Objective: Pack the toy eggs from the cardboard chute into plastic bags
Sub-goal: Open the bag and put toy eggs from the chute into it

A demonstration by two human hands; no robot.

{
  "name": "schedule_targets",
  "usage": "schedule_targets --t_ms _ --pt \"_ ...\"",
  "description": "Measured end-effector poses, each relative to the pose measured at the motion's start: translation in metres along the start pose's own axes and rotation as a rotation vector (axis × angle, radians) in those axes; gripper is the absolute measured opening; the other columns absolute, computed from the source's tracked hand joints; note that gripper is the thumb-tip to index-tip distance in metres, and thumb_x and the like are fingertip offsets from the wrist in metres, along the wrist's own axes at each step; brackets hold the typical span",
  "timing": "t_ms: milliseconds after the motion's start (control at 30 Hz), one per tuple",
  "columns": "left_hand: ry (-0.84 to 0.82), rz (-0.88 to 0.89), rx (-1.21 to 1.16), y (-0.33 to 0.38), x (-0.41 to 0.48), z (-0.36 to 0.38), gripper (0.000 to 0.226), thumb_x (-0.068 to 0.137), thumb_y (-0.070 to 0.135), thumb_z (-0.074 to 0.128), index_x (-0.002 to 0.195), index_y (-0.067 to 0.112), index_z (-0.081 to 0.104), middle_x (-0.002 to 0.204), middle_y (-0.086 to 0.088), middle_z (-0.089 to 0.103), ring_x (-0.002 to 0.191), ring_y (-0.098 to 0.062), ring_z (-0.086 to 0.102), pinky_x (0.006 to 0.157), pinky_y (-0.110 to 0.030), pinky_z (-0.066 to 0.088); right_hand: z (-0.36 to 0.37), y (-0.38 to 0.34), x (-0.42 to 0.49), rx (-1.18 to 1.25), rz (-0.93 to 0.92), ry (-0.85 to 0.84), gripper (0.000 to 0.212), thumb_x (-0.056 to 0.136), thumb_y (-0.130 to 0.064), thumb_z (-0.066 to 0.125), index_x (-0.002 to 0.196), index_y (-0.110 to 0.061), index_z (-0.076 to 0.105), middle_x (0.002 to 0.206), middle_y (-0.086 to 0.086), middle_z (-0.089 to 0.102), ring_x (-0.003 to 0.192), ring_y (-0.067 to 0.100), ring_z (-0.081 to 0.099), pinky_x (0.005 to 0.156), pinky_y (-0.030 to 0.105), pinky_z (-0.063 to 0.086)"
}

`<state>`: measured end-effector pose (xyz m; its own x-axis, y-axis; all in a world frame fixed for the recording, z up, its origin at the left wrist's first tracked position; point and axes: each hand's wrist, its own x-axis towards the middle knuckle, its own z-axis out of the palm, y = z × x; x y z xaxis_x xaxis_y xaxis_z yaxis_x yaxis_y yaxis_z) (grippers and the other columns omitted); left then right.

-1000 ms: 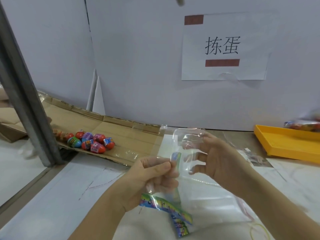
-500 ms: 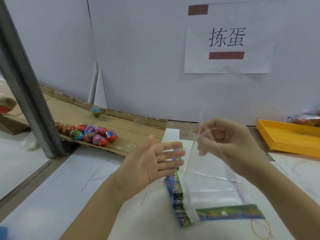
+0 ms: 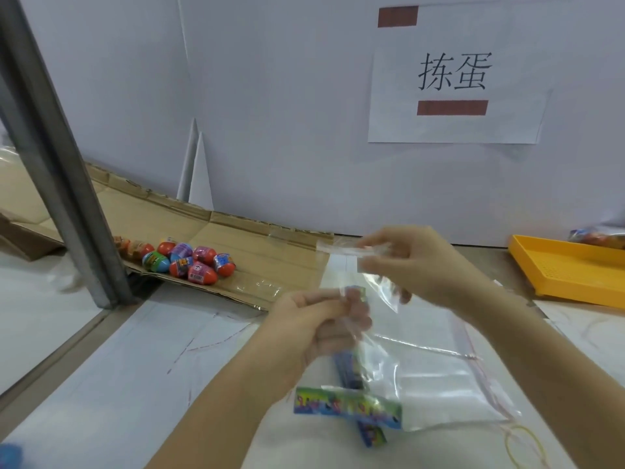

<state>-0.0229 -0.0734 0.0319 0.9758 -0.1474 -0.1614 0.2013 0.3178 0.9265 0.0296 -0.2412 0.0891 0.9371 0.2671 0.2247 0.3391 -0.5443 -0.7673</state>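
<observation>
Eggs (image 3: 189, 263) on chute (image 3: 270, 257), bag (image 3: 439, 384) in fingers (image 3: 326, 298)

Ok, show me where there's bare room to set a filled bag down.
Bare white table lies between the metal post and the left forearm. The yellow tray is bare across its near part. The cardboard chute is free right of the toy eggs. Crowded: under the left hand and right hand, where the plastic bags and a rubber band lie.

- Bright, even light; soft shadow under white paper wall sign (image 3: 453, 126).
- Left of it, grey metal post (image 3: 67, 184) leans, lens-bent.
- Below it, clear plastic bag (image 3: 436, 384) glints.
</observation>
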Motion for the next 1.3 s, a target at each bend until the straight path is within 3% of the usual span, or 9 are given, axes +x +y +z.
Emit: schedule_targets --t_ms 67,167,267,400,533,667,767,967,1300 --pt "0.124 0.023 -0.039 0.008 0.004 -0.012 0.016 0.088 -0.001 0.058 0.085 0.001 0.074 0.088 -0.018 0.075 0.073 -0.022 0.074 0.063 -0.031 0.062 0.002 0.019 0.020 0.027 0.050 0.039 0.024 0.091 -0.026 0.058 0.114 -0.027 0.065 0.080 -0.008 0.064 0.060 0.006 0.055 0.058 0.024 0.047" --pt "0.192 0.082 -0.118 0.018 0.007 -0.026 0.009 0.072 0.004 0.067 0.072 0.002 0.076 0.083 -0.017 0.075 0.068 -0.019 0.074 0.053 -0.023 0.057 0.015 0.047 0.027 -0.446 -0.003 -0.099 0.036 0.093 -0.032 0.056 0.128 -0.034 0.057 0.116 -0.004 0.062 0.090 0.009 0.052 0.078 0.022 0.037" --pt "0.216 0.114 -0.132 0.021 0.008 -0.032 0.010 0.061 0.006 0.070 0.066 0.005 0.078 0.079 -0.015 0.075 0.068 -0.018 0.074 0.053 -0.023 0.057 0.032 0.059 0.017 -0.585 0.016 -0.273 0.039 0.089 -0.047 0.057 0.128 -0.043 0.055 0.123 -0.008 0.057 0.097 0.009 0.049 0.089 0.029 0.038" --pt "0.207 0.129 -0.151 0.020 0.008 -0.033 0.013 0.060 0.003 0.069 0.070 0.003 0.077 0.077 -0.016 0.074 0.067 -0.018 0.074 0.053 -0.022 0.056 0.042 0.064 0.009 -0.561 -0.024 -0.174 0.049 0.092 -0.038 0.057 0.139 -0.041 0.042 0.126 -0.005 0.044 0.117 0.017 0.045 0.103 0.036 0.034" --pt "0.219 0.137 -0.132 0.020 0.008 -0.032 0.030 0.059 0.003 0.071 0.088 -0.003 0.071 0.081 -0.017 0.075 0.069 -0.019 0.074 0.053 -0.022 0.056 0.026 0.069 0.001 -0.598 0.041 -0.097 0.054 0.082 -0.039 0.064 0.133 -0.038 0.044 0.126 -0.002 0.040 0.119 0.018 0.040 0.098 0.032 0.037" --pt "0.235 0.129 -0.064 0.016 0.009 -0.029 0.035 0.059 0.005 0.073 0.094 -0.001 0.071 0.086 -0.018 0.075 0.073 -0.021 0.074 0.057 -0.023 0.058 0.013 0.070 -0.001 -0.534 0.055 -0.091 0.025 0.084 -0.023 0.065 0.108 -0.030 0.060 0.098 -0.008 0.055 0.080 0.006 0.052 0.072 0.025 0.039" --pt "0.235 0.143 -0.007 0.013 0.009 -0.027 0.037 0.057 0.007 0.075 0.093 0.002 0.072 0.085 -0.017 0.075 0.073 -0.021 0.074 0.061 -0.024 0.059 0.001 0.066 0.003 -0.381 -0.033 0.063 0.019 0.084 -0.016 0.064 0.087 -0.035 0.061 0.086 -0.013 0.057 0.077 0.009 0.053 0.068 0.025 0.035" --pt "0.227 0.153 0.038 0.008 0.011 -0.026 0.039 0.055 0.009 0.076 0.094 0.004 0.072 0.085 -0.017 0.075 0.073 -0.020 0.074 0.060 -0.022 0.058 0.001 0.069 0.001 -0.546 -0.145 -0.247 0.048 0.084 -0.028 0.067 0.129 -0.038 0.054 0.125 -0.013 0.051 0.112 0.006 0.047 0.092 0.017 0.034" --pt "0.210 0.139 0.136 0.004 0.012 -0.026 0.041 0.054 0.013 0.079 0.094 0.012 0.072 0.088 -0.010 0.077 0.075 -0.019 0.075 0.057 -0.023 0.055 0.021 0.097 0.008 -0.566 -0.003 0.044 0.034 0.088 -0.022 0.063 0.122 -0.020 0.059 0.123 0.001 0.054 0.110 0.019 0.051 0.087 0.028 0.040"
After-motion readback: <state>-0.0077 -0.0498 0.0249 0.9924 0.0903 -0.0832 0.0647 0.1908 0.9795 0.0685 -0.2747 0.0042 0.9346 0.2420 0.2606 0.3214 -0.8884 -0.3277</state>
